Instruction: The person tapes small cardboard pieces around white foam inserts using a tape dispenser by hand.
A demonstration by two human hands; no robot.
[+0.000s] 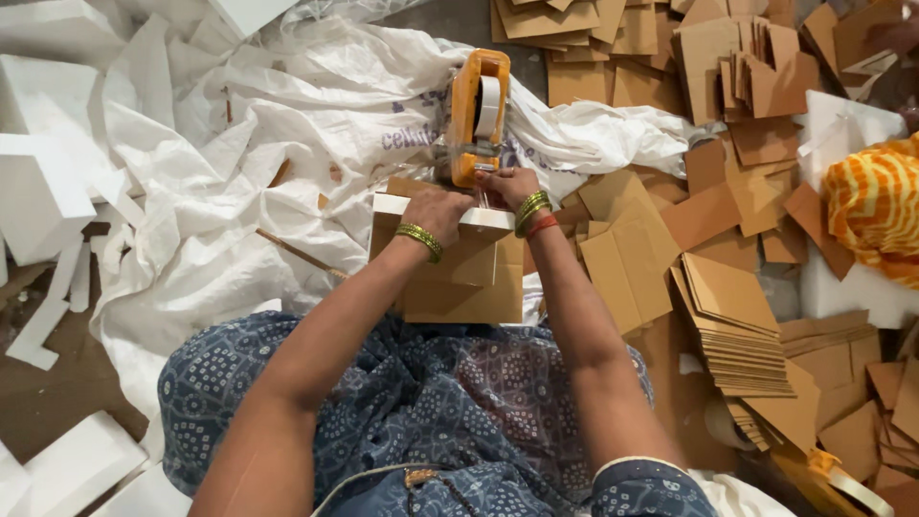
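both hands clamp the cardboard-wrapped block (450, 268) at centre: left hand (437, 211) presses its top, right hand (510, 185) grips the orange tape dispenser (478, 115); cardboard stacks (737, 325) crowd right, white foam pieces (43, 191) and sacking (287, 124) left

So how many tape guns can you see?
2. One orange tape gun is held by the right hand above the cardboard box. Another tape gun lies bottom right, partly cut off; cardboard may hide more.
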